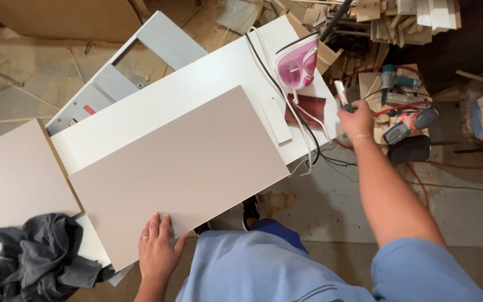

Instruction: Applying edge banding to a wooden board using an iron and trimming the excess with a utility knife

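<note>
My left hand lies flat on the near edge of a large beige board, fingers spread, a ring on one finger. The board rests on a white worktop. My right hand is stretched out past the worktop's right end and grips a small tool with a pale handle, held upright. A pink and white clothes iron stands on the worktop's far end, its black and white cords trailing along the worktop beside a small white strip and a dark red sanding sheet.
Another beige board lies at the left with a grey cloth on it. A grey frame piece leans behind the worktop. Cordless drills sit on a low stand at the right. Wood offcuts pile up at the back.
</note>
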